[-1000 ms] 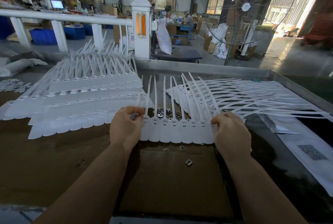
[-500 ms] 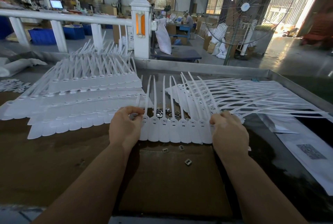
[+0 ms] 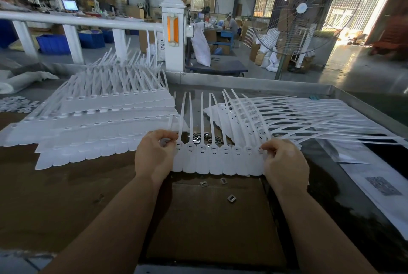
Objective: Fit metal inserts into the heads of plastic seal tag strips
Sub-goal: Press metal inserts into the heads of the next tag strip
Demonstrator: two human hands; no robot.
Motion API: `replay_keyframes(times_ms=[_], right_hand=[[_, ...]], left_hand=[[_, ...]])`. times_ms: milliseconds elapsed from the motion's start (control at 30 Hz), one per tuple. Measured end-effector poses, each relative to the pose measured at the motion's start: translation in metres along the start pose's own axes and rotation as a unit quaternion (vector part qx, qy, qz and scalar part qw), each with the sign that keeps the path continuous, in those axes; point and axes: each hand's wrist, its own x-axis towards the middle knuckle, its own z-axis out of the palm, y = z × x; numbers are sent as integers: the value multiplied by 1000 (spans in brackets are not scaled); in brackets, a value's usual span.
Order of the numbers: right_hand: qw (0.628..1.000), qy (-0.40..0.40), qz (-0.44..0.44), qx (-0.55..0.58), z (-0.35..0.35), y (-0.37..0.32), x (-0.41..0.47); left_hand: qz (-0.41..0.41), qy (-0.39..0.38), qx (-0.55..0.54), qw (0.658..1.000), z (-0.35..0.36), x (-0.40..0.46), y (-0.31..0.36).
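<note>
Curled fingertips (image 3: 170,139) of the left hand (image 3: 154,156) pinching the left end of a joined row of white plastic seal tag strips (image 3: 217,160), right at the head of the end strip. Curled fingers (image 3: 270,148) of the right hand (image 3: 284,163) gripping the right end of the same row. Held between both hands, just above a brown cardboard sheet (image 3: 207,218) on the worktable, rounded flags toward the person and thin tails rising and fanning away. Small slots visible in the heads along the row; whether filled, impossible to tell. Just behind the row, between the hands, a small heap of shiny metal inserts (image 3: 204,137) on the table surface. Nearer the person, three loose metal inserts (image 3: 230,198) scattered on the cardboard, apart from one another. To the left, a large layered stack of white seal tag rows (image 3: 99,123), tails pointing up and away. To the right, another spread of white seal tag rows (image 3: 287,117), tails crossing toward the right edge. Around all this, a raised grey metal table rim (image 3: 254,85). At the far right, a white printed plastic bag (image 3: 379,187) lying flat on the dark surface. Beyond the table, a white post with an orange panel (image 3: 173,31) and a large standing wire-cage fan (image 3: 302,8).
</note>
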Motion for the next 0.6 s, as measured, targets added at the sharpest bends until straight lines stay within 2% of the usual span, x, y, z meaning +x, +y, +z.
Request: replay_keyframes(times_ms=[367,600], right_hand=[[996,-34,-63,-58,-6,-4,-2],[975,-103,-96,-172,-13,-11,-4]], left_hand=[[0,0,3,1000,1,0,0],[5,1,-3,1000,1,-2,0]])
